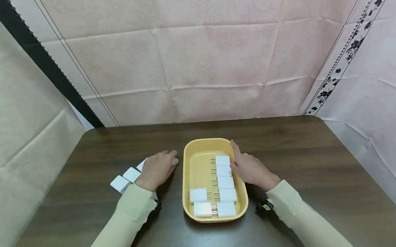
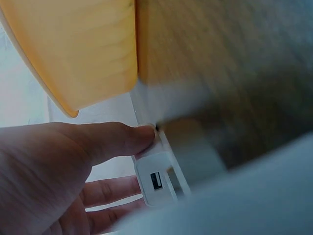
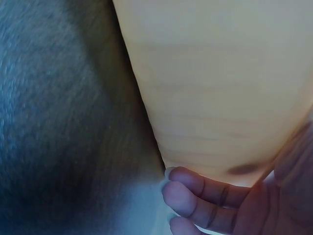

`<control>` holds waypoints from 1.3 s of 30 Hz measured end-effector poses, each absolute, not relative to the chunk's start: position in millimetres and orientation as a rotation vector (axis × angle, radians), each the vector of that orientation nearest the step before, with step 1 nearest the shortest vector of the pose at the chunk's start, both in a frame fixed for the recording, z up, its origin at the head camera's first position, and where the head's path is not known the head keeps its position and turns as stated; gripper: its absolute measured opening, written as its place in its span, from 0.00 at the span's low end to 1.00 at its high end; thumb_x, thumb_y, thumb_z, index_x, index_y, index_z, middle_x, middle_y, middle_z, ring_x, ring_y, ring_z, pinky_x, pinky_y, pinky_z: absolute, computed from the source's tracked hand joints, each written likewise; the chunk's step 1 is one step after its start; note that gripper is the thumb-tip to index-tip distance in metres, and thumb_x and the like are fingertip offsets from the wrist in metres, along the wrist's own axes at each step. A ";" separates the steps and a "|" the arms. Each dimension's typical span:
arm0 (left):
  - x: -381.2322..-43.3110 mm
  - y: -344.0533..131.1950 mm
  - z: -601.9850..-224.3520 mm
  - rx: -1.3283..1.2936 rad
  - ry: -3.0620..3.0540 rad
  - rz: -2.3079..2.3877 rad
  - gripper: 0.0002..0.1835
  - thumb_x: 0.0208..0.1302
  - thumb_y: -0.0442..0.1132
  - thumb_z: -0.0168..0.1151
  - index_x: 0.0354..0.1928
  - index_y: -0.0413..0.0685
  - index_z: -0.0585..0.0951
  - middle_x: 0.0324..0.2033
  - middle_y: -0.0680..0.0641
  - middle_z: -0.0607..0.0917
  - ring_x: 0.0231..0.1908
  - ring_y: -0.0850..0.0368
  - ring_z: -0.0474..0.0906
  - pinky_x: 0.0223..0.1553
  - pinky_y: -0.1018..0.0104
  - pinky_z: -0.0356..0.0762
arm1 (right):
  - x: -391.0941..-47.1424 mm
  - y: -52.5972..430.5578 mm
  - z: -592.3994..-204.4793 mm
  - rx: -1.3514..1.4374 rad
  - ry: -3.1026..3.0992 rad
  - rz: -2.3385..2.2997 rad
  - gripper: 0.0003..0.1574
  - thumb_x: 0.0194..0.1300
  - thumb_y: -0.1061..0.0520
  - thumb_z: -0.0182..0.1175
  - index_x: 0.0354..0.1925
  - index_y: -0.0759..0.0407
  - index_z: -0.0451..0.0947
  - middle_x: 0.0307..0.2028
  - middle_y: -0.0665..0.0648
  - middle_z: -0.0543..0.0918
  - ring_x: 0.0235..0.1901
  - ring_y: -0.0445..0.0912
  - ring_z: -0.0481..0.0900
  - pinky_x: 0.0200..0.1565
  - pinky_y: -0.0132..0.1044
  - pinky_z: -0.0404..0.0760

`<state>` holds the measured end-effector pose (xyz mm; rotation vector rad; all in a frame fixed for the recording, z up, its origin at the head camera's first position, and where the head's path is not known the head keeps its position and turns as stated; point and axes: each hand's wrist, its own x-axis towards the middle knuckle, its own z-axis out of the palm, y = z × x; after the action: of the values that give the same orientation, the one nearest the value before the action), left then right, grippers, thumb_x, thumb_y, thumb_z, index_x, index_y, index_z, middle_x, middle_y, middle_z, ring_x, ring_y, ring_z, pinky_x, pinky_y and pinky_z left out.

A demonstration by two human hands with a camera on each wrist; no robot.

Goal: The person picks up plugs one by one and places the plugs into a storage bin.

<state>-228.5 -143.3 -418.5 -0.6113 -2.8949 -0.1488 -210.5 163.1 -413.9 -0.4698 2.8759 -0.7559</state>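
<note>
My left hand [image 1: 157,169] is just left of the yellow tray [image 1: 184,184], over the table. It pinches a white USB charger [image 2: 157,171] between thumb and fingers, with the charger's port face showing in the left wrist view. My right hand [image 1: 253,170] grips the tray's right rim, its thumb over the edge and its fingers against the outer wall [image 3: 205,107]. Inside the tray, several white chargers [image 1: 225,182] form a column along the right side, prongs facing left. Two more chargers [image 1: 202,209] lie at the near left, prongs facing right.
Left of the tray, a slanted row of white chargers [image 1: 120,183] lies on the brown table [image 1: 98,216], partly covered by my left hand. Pale cloth [image 1: 214,62] hangs behind the table's far edge.
</note>
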 end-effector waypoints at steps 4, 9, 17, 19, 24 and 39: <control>-228.9 -143.2 -418.0 -0.613 -2.904 -0.146 0.15 0.63 0.40 0.71 0.51 0.50 0.83 0.36 0.43 0.87 0.33 0.48 0.85 0.28 0.53 0.82 | -210.6 162.3 -413.0 -0.449 2.864 -0.760 0.47 0.76 0.59 0.48 0.80 0.66 0.33 0.16 0.50 0.69 0.10 0.41 0.65 0.16 0.32 0.65; -228.3 -143.3 -417.3 -0.639 -2.897 -0.149 0.14 0.63 0.40 0.71 0.50 0.49 0.83 0.35 0.44 0.87 0.33 0.48 0.84 0.30 0.53 0.82 | -210.6 161.7 -411.9 -0.429 2.852 -0.759 0.47 0.76 0.59 0.48 0.80 0.65 0.33 0.16 0.51 0.69 0.11 0.41 0.68 0.17 0.33 0.67; -229.2 -141.9 -417.0 -0.645 -2.886 -0.144 0.13 0.63 0.39 0.69 0.49 0.49 0.83 0.33 0.45 0.87 0.30 0.49 0.83 0.28 0.54 0.81 | -211.8 162.8 -413.2 -0.451 2.863 -0.758 0.48 0.75 0.59 0.48 0.80 0.66 0.33 0.16 0.50 0.68 0.11 0.41 0.66 0.16 0.33 0.66; -229.4 -141.9 -417.0 -0.645 -2.884 -0.127 0.13 0.63 0.39 0.69 0.49 0.49 0.83 0.33 0.45 0.87 0.29 0.50 0.83 0.27 0.55 0.80 | -212.0 162.9 -413.5 -0.452 2.862 -0.757 0.48 0.75 0.59 0.49 0.80 0.66 0.33 0.15 0.50 0.68 0.10 0.41 0.66 0.16 0.33 0.65; -229.7 -141.8 -416.8 -0.639 -2.889 -0.102 0.14 0.61 0.40 0.70 0.49 0.49 0.83 0.33 0.45 0.87 0.27 0.52 0.81 0.24 0.58 0.78 | -211.5 162.9 -413.6 -0.456 2.861 -0.761 0.48 0.76 0.59 0.49 0.80 0.66 0.33 0.15 0.50 0.68 0.10 0.41 0.65 0.16 0.32 0.65; -228.4 -141.8 -412.0 -0.639 -2.903 -0.122 0.15 0.63 0.40 0.67 0.51 0.47 0.83 0.32 0.47 0.86 0.24 0.57 0.75 0.23 0.63 0.72 | -211.5 163.0 -413.6 -0.443 2.856 -0.775 0.48 0.75 0.59 0.48 0.80 0.66 0.33 0.16 0.51 0.69 0.11 0.41 0.66 0.16 0.33 0.66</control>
<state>-228.4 -141.8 -412.0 -0.6385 -2.9028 -0.1216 -211.5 163.0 -413.6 -0.4428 2.8561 -0.7754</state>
